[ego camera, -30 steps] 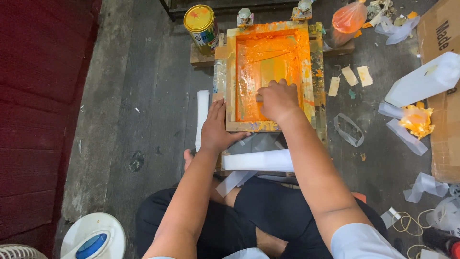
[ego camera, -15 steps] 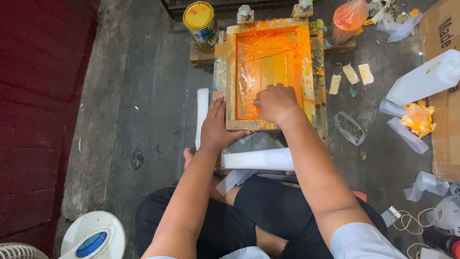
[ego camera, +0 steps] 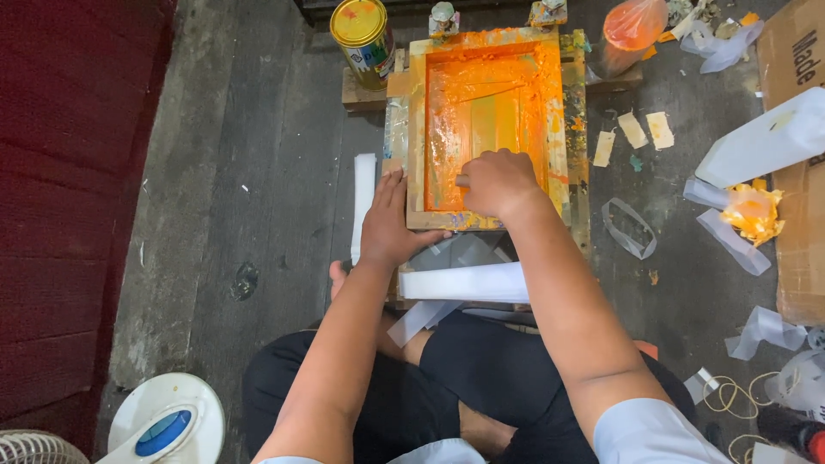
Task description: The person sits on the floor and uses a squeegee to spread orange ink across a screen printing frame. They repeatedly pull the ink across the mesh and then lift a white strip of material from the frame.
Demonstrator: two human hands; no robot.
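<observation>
Low in the frame a white roll (ego camera: 464, 282) lies across the person's lap, above it the left hand (ego camera: 388, 222) presses flat, fingers spread, on the wooden frame's (ego camera: 416, 129) near-left corner, the right hand (ego camera: 496, 182) is curled around a tool inside the orange-smeared middle, and a yellow can (ego camera: 364, 30) stands at upper left.

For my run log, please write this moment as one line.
left hand: flat on wooden frame corner | right hand: fisted inside, on orange ink

Bright, even, sharp view (edges slightly bowed).
</observation>
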